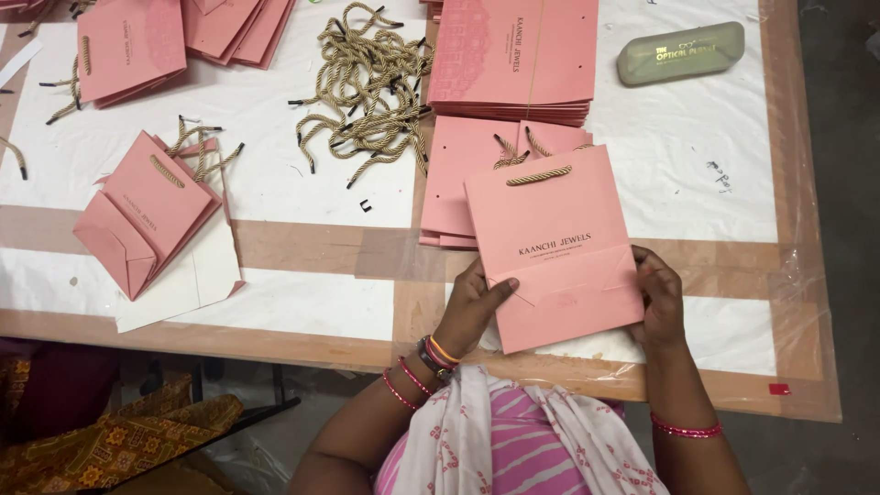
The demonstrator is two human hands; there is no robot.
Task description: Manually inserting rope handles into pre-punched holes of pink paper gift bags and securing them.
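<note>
Here the left hand has its grip pressed onto the lower left edge of a flat pink paper bag, the thumb lying across the bag's folded bottom flap and the other fingers curled at or under the edge. The right hand takes the opposite side, its grip pinching the bag's lower right edge with fingertips over the front and the palm behind. The bag lies flat on the table at its near edge, directly in front of the person, tilted slightly, with its gold rope handle at the far end and dark print across the middle.

The bag's top rests over a low pile of flat pink bags without handles showing, and beyond that stands a taller stack of pink bags with small punched holes. To the left of those stacks lies a tangled heap of gold cords with black tips. Further left, a finished bag with a handle lies on top of others, near the table's left part, and more pink bags sit at the far left corner. A pale green spectacle case rests at the far right. The table is covered in white sheets joined by brown tape. Both wrists wear bangles.
</note>
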